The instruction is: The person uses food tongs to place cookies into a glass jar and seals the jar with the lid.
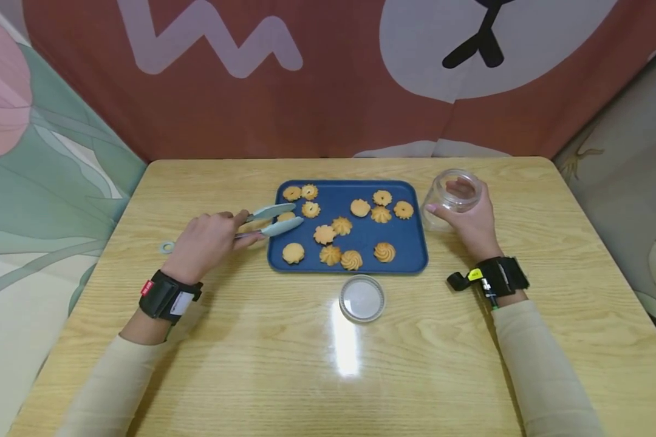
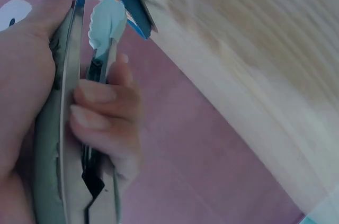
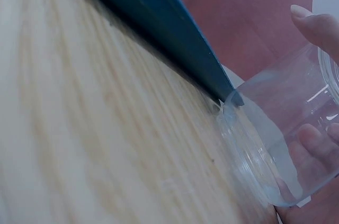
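Note:
In the head view my left hand (image 1: 203, 244) grips a pair of tongs (image 1: 282, 226) with pale blue tips. Those tips are spread apart over the left side of a blue tray (image 1: 372, 233), and a cookie (image 1: 286, 216) shows between them. The left wrist view has the fingers curled round the tongs' metal arms (image 2: 71, 128). Right of the tray, my right hand (image 1: 474, 226) holds a clear jar (image 1: 435, 213) round its upper part. The jar's mouth is uncovered, and its base stands at the table beside the tray's edge in the right wrist view.
Several round and swirled cookies (image 1: 352, 260) lie spread about the tray. A round, clear lid (image 1: 362, 298) rests on the wooden table (image 1: 284, 364) just in front of the tray. Behind the table hangs a reddish-brown printed cloth (image 1: 339, 109).

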`<act>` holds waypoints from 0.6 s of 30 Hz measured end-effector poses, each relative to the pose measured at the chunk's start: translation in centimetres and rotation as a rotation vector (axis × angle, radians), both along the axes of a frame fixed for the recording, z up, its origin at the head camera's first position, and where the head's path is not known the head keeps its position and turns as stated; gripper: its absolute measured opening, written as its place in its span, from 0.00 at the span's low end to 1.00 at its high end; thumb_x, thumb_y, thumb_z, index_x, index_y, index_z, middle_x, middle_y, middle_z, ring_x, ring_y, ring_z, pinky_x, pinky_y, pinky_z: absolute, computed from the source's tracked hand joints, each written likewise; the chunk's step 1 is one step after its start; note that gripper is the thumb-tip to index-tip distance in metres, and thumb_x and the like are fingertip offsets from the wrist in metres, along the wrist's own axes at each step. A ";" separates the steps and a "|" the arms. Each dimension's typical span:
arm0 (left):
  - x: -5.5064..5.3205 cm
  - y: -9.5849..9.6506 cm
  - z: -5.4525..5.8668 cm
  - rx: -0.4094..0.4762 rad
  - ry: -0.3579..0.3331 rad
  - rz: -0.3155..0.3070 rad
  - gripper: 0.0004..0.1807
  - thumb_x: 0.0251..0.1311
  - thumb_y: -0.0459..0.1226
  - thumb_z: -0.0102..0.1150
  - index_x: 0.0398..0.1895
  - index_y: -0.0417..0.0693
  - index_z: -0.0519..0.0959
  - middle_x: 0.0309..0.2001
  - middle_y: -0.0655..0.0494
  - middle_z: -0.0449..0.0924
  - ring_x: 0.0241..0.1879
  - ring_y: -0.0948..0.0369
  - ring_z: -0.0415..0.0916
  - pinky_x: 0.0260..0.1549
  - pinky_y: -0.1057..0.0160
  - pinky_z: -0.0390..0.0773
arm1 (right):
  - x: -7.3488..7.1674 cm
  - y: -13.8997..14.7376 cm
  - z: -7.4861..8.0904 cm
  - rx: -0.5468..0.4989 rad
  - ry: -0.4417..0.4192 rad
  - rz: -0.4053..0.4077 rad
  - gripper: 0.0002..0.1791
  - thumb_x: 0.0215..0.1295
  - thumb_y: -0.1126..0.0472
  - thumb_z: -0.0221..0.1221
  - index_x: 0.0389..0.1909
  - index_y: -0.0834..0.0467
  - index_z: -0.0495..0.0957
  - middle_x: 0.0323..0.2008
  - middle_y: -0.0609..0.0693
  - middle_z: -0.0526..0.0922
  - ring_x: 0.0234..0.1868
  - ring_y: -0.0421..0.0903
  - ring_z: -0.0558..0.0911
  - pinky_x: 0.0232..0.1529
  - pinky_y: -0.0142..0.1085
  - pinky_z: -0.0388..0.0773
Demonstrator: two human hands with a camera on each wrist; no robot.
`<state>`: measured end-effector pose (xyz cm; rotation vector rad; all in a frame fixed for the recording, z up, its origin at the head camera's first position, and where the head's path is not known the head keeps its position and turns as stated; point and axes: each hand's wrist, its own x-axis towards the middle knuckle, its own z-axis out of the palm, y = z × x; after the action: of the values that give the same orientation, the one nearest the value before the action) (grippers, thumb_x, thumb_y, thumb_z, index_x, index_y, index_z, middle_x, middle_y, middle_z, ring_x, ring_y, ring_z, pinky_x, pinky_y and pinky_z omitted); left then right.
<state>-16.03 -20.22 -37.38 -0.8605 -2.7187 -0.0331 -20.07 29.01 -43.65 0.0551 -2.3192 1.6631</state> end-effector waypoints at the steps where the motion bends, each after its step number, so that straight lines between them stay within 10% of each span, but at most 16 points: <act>1: 0.0 0.0 0.0 0.005 -0.004 0.002 0.23 0.55 0.56 0.60 0.33 0.43 0.79 0.12 0.55 0.64 0.07 0.61 0.61 0.03 0.61 0.61 | 0.0 0.0 0.0 0.000 0.001 -0.001 0.47 0.46 0.58 0.73 0.65 0.50 0.57 0.58 0.54 0.70 0.58 0.46 0.69 0.53 0.38 0.68; 18: 0.3 -0.1 -0.2 0.008 -0.008 0.029 0.23 0.59 0.56 0.57 0.37 0.44 0.79 0.13 0.56 0.64 0.07 0.61 0.61 0.04 0.61 0.59 | -0.1 0.0 -0.1 -0.009 0.002 0.010 0.46 0.46 0.58 0.73 0.65 0.48 0.57 0.59 0.54 0.70 0.58 0.47 0.69 0.53 0.38 0.67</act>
<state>-15.76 -20.30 -37.63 -0.8209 -2.7362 -0.0412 -20.17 28.99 -43.72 0.0661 -2.3134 1.6777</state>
